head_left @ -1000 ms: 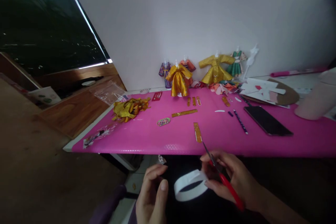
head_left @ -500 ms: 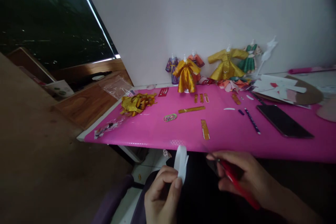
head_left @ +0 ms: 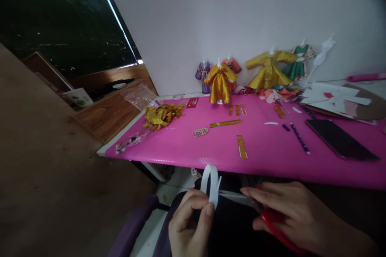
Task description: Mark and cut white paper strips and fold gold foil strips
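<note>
Between the thumb and fingers of my left hand (head_left: 191,223) is a white strip (head_left: 213,180), bent into a loop that stands up in front of the table edge. My right hand (head_left: 289,204) grips red-handled scissors (head_left: 276,229). Their blades (head_left: 237,196) point left towards the strip; whether they touch it I cannot tell. Both hands are over my dark-clothed lap, below the pink tabletop (head_left: 181,148). Closest on the table lies a gold fabric piece (head_left: 241,147) with white edging, and behind it a long gold strip (head_left: 225,123).
Small dresses on stands, one gold (head_left: 221,82), line the wall. Gold scraps (head_left: 163,115) lie left, beside a wooden ledge (head_left: 102,116). A sequined oval piece (head_left: 200,132) sits mid-table. On the right are a pen (head_left: 300,138), a dark phone (head_left: 340,138) and paper cutouts (head_left: 334,96).
The scissors have shifted so their blades show more clearly, pointing at the strip. The strip's loop looks wider and turned. The whole view has swung slightly left.
</note>
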Motion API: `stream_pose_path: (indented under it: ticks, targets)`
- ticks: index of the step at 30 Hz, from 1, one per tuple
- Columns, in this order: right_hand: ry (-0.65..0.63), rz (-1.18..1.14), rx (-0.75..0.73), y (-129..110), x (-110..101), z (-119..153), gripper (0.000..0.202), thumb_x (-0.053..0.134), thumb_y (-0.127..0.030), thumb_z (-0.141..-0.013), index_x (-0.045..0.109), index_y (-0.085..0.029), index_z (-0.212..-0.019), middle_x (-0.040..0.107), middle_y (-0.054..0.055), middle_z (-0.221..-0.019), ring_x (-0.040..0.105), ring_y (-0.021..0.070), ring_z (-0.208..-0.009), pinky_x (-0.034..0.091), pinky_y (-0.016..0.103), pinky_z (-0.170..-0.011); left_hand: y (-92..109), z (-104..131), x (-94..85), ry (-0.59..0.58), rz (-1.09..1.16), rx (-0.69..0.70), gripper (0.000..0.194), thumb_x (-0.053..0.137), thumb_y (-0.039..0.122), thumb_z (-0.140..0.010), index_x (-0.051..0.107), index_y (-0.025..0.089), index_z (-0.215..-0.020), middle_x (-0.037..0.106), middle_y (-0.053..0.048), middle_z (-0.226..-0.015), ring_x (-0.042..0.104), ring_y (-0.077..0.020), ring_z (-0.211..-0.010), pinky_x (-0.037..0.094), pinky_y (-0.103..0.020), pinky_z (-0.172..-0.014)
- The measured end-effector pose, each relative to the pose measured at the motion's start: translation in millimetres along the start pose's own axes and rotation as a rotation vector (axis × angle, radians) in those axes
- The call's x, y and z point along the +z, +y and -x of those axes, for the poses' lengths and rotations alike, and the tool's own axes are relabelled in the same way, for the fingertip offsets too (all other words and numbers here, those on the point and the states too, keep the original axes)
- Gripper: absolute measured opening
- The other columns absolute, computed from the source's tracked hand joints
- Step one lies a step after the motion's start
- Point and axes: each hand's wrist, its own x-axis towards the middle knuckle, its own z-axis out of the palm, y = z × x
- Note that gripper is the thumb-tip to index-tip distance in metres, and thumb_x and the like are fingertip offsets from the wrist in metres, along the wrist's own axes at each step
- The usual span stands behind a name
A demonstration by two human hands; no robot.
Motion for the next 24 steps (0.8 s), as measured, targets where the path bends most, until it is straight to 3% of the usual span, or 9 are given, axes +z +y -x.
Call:
stream_pose_path:
  ticks: [4, 24]
  targets:
    - [0.024, 0.060, -0.021, -4.3, -4.7, -2.5, 0.045, 0.042, -0.046, -0.103, 0.071, -0.013, -0.108, 0.078, 0.011, -0.079, 0.071, 0.0181, -0.051, 0.056, 0.028, -0.043, 0.5, -0.4, 0.1, 0.001, -0.011, 0.026, 0.019, 0.073, 0.028, -0.081, 0.068, 0.022, -0.064, 0.062, 0.002, -0.068, 0.057, -0.0147, -0.064, 0.044, -0.024, -0.062]
    - [0.021, 0.108, -0.030, -5.1, -7.3, -4.5, 0.046, 0.041, -0.046, -0.103, 0.073, -0.012, -0.105, 0.079, 0.013, -0.080, 0.074, 0.0206, -0.056, 0.057, 0.029, -0.043, 0.1, -1.6, 0.0, -0.028, -0.036, 0.049, 0.017, 0.073, 0.025, -0.081, 0.068, 0.023, -0.065, 0.063, 0.002, -0.068, 0.058, -0.0151, -0.065, 0.045, -0.023, -0.062]
